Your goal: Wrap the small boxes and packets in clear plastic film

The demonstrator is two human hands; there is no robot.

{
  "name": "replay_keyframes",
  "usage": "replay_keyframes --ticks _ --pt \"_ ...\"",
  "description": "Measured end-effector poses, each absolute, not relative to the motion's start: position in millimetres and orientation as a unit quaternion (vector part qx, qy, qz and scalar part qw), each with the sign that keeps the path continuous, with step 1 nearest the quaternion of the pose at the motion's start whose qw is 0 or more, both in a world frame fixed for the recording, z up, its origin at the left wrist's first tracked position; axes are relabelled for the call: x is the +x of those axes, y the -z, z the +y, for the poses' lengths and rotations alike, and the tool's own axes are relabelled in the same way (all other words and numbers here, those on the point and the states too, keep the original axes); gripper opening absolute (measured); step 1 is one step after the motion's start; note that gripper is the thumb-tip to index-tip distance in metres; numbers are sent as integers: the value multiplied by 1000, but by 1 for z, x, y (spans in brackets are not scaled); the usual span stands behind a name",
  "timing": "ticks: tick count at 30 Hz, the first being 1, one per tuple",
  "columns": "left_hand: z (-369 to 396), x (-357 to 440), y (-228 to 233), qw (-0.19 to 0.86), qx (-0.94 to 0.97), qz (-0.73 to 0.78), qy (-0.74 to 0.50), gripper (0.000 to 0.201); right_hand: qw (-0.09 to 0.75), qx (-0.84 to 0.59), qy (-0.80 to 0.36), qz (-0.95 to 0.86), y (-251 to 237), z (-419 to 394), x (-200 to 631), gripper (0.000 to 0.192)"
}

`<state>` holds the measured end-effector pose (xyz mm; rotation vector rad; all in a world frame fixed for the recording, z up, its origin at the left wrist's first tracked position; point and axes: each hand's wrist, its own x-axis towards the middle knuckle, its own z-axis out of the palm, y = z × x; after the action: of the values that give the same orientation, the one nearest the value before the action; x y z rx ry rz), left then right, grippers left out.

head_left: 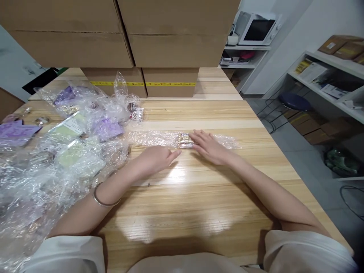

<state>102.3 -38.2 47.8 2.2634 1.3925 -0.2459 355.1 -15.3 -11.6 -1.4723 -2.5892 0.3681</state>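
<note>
Mid-frame on the wooden surface (199, 197), the right hand (209, 147) lies flat, fingers spread, pinning the small wrapped item (185, 141) inside its clear plastic strip (153, 138). The left hand (155, 159) rests just beside, fingers together and pointing at it, apparently steadying the film.

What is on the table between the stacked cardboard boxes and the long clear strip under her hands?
In the head view, only bare wooden table lies between the cardboard boxes and the clear strip.

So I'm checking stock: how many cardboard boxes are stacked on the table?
4: two big ones on top, left and right, and two smaller ones with yellow tape beneath, left and right. More may be hidden behind.
</note>
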Motion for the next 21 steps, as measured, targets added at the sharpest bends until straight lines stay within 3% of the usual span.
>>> replay_keyframes --ticks 5,8,11,15,21 --pt "-31 95 -37 142 776 592 164 66 42 -514 -103 -851 33 -20 344 68" --pt "-25 99 -28 67 772 628 66 63 44 -511 -90 -853 35 -16 346 67" --pt "-23 107 -14 8 850 522 -74 46 56 -509 -77 -856 38 -12 347 66" --pt "-25 118 15 52 922 364 -119 48 97 -513 -28 -852 43 -27 338 58" --pt "-24 127 39 91 924 356 -110 59 68 -608 20 -791 50 -97 319 54"
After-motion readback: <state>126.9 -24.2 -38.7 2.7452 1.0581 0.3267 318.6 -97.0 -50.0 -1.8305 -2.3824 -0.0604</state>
